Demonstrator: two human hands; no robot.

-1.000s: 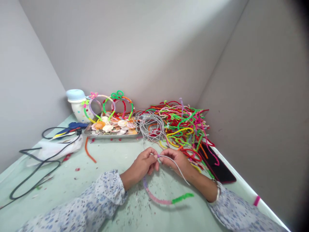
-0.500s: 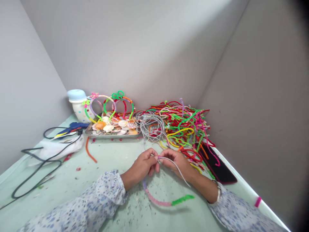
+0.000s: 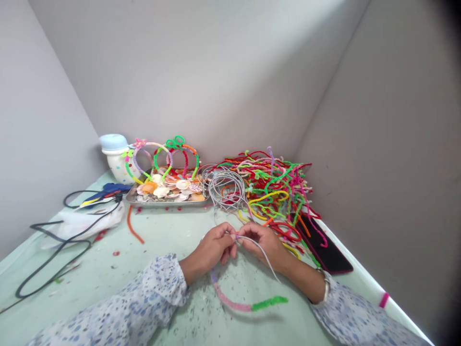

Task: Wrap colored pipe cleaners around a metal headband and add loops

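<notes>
Beside shell tray [image 3: 169, 203], coiled wire [image 3: 227, 188].

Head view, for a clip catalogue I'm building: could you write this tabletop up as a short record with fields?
left hand: fingertips pinching the grey wire, hand beside the right
right hand: thumb and finger on the wire, hand nearly meeting the left
fuzzy strip: lilac, pink and green, curving out below the left hand
behind hands: wire coil
back left: metal tray of shells, with fuzzy hoops upright
back right: tangled fuzzy stems, many colours
</notes>
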